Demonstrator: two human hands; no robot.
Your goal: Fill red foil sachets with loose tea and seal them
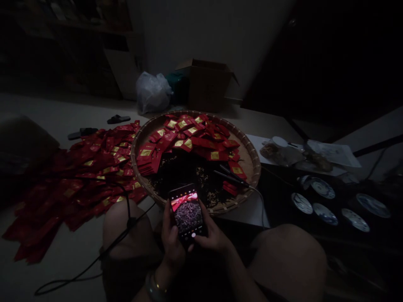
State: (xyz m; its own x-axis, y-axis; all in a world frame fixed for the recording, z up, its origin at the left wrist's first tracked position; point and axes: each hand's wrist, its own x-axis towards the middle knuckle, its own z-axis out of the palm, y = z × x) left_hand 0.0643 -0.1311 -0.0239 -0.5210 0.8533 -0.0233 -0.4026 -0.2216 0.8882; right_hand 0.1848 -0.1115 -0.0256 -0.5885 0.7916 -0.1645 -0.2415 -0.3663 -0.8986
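Between my two hands is a smartphone [188, 212], its lit screen showing a camera picture of dark leaves with red at the top. My left hand [171, 239] wraps the phone's left edge; a bracelet circles that wrist. On the right edge my right hand [214, 235] grips too, its thumb by the round white shutter button. Just beyond the phone lies a wide round woven bamboo tray [252, 161]. It bears red packets with gold labels [192, 131] and a heap of dark loose leaves [176, 167]. A corded dark tool [233, 178], perhaps a hair straightener, rests on the tray's right side.
Many red packets [103, 167] cover the floor at left, near slippers [119, 119]. A black cable [126, 226] loops by my left knee. Behind the tray stand a white plastic bag [153, 92] and a cardboard box [209, 86]. Small patterned dishes [323, 187] sit at right. The room is dim.
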